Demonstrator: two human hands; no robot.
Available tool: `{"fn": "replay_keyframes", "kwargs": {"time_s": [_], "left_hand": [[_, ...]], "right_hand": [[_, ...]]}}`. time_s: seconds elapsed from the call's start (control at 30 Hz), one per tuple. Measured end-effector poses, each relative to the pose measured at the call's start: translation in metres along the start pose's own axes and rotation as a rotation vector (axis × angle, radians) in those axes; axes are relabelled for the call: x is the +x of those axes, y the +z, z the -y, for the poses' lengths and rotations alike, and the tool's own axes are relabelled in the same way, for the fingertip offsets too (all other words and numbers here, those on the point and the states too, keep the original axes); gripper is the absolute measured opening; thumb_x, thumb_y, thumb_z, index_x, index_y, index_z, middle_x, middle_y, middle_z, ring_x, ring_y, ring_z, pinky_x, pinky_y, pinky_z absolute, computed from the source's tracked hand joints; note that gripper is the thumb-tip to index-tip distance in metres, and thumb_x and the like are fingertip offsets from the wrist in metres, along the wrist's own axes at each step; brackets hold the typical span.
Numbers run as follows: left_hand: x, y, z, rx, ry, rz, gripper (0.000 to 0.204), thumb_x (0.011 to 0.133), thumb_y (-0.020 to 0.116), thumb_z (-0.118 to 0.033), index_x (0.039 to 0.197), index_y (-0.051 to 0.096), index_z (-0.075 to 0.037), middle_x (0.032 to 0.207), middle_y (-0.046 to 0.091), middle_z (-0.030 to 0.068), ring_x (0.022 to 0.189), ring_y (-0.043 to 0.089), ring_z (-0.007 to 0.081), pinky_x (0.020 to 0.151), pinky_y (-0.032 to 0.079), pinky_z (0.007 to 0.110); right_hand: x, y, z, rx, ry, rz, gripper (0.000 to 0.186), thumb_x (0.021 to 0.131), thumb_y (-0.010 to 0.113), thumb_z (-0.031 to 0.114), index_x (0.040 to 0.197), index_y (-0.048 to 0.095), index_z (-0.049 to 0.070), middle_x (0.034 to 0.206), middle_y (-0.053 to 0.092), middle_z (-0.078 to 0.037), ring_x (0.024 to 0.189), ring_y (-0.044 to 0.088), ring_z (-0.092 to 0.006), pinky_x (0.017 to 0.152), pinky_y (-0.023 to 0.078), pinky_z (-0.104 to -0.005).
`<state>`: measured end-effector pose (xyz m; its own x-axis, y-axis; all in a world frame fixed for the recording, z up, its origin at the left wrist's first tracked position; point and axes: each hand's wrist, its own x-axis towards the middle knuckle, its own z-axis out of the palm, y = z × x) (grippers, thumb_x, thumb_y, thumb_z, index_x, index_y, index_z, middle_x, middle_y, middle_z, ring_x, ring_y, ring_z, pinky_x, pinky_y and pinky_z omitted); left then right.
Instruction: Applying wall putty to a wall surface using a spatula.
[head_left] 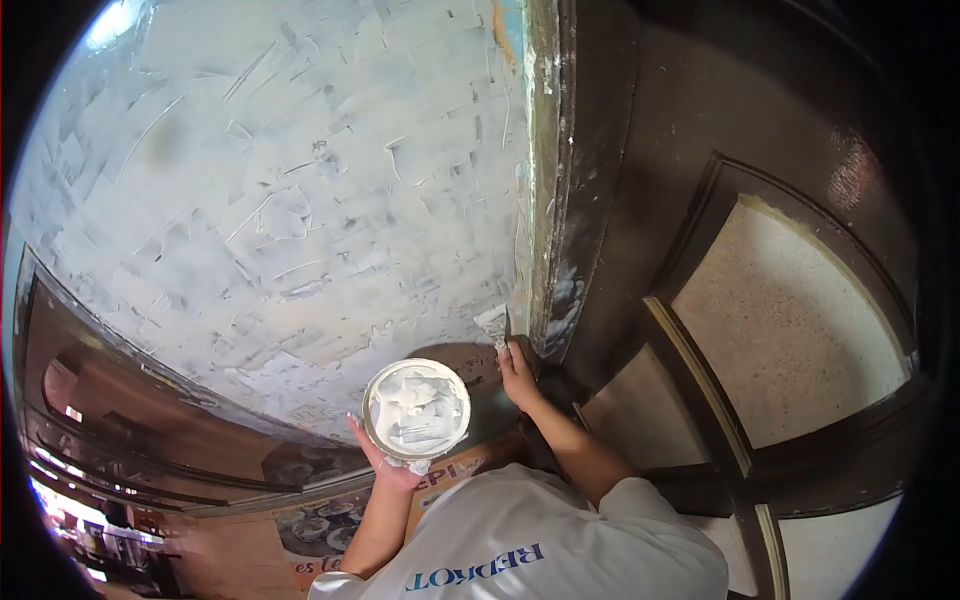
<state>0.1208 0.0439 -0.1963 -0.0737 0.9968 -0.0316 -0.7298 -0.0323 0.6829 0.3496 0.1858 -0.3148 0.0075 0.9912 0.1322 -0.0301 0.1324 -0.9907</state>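
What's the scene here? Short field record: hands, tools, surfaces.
left hand: holds a round pan of white putty from below
right hand: grips a putty knife, blade against the wall near the door frame
wall: coated in uneven white putty with trowel marks
door frame: dark, smeared with white along its edge
door: dark wood with pale speckled panels
clothing: white shirt

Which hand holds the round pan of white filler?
The left hand: it carries the round pan from below, while the right hand grips the scraper.
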Motion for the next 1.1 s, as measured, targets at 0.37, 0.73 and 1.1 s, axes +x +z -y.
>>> {"fn": "replay_keyframes", "kwargs": {"time_s": [0.37,0.73,1.1], "left_hand": [[0.001,0.008,-0.007,0.051,0.018,0.01,0.085,0.093,0.031,-0.077,0.154,0.036,-0.018,0.158,0.036,0.0106,0.14,0.04,0.0353,0.112,0.037,0.056],[0.004,0.025,-0.016,-0.294,-0.145,0.072,0.086,0.092,0.031,-0.078,0.154,0.035,-0.018,0.159,0.035,0.0104,0.141,0.039,0.0361,0.113,0.036,0.056],[0.018,0.005,-0.005,-0.197,-0.129,0.104,0.088,0.091,0.029,-0.08,0.156,0.033,-0.019,0.16,0.033,0.0111,0.141,0.038,0.0376,0.113,0.035,0.059]], "right_hand": [[0.002,0.01,-0.018,-0.069,-0.114,-0.074,0.028,0.108,0.041,0.029,0.116,0.05,0.005,0.093,0.054,-0.009,0.085,0.052,-0.0213,0.08,0.044,-0.0345],[-0.012,0.002,-0.025,-0.114,-0.044,-0.08,0.034,0.107,0.043,0.032,0.125,0.049,0.004,0.109,0.058,-0.021,0.103,0.058,-0.0375,0.09,0.045,-0.0418],[-0.05,-0.082,0.096,-0.407,-0.509,0.023,0.027,0.093,0.068,0.014,0.117,0.061,0.003,0.099,0.065,-0.017,0.087,0.064,-0.0352,0.077,0.051,-0.0404]]}}
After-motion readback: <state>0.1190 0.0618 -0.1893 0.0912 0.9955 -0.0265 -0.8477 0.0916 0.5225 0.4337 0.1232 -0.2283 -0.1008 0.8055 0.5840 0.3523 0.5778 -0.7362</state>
